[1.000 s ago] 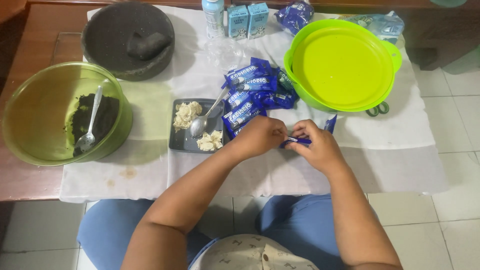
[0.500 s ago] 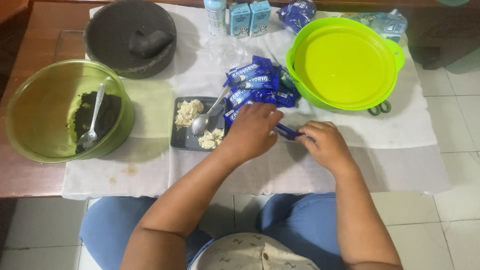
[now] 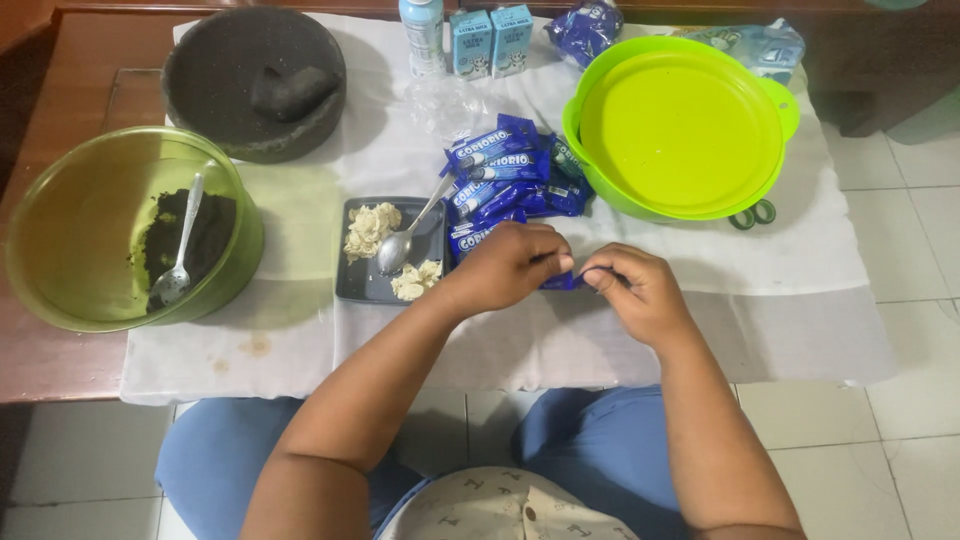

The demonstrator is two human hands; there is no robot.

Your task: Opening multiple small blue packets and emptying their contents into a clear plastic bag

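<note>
Your white cloth [image 3: 620,340] covers the table. On it: lime bowl with lid [image 3: 680,130] far right, green bowl [image 3: 70,240] of dark crumbs with a spoon left, stone mortar [image 3: 250,80] top left, pile of blue packets [image 3: 510,180] centre, dark tray [image 3: 360,285] with cream lumps and a spoon. Your left hand [image 3: 505,265] and right hand [image 3: 635,290] both pinch one blue packet [image 3: 560,283] between them, fingers closed on it, just in front of the pile.

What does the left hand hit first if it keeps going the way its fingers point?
The left hand points right, toward the right hand. It would likely meet the blue packet pinched between them, then the right fingertips; depth looks about level.
</note>
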